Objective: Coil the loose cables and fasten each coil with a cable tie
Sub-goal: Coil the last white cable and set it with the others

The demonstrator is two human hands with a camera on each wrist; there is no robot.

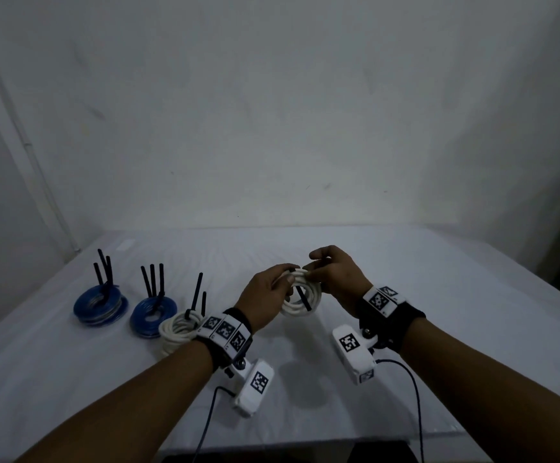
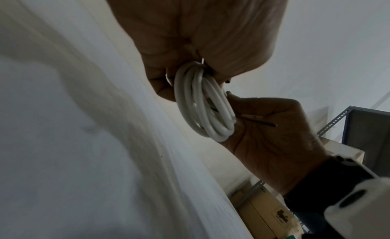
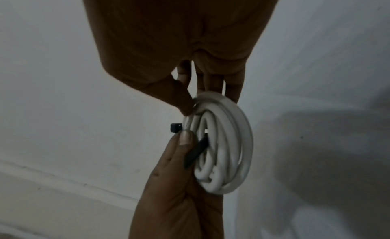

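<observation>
A white cloth covers the table (image 1: 405, 295), which stands against a plain pale wall (image 1: 271, 111) in dim light; a thin pipe (image 1: 43, 182) runs down the wall at left. Above the cloth, the left hand (image 1: 265, 299) and right hand (image 1: 335, 275) both grip a white cable coil (image 1: 305, 295), fingers curled round its upper rim, a black cable tie (image 1: 303, 297) threaded through it. At left lie two blue coils (image 1: 101, 305) and another white coil (image 1: 178, 329), each already tied. The left wrist view shows metal shelving (image 2: 329, 126) beyond the table.
</observation>
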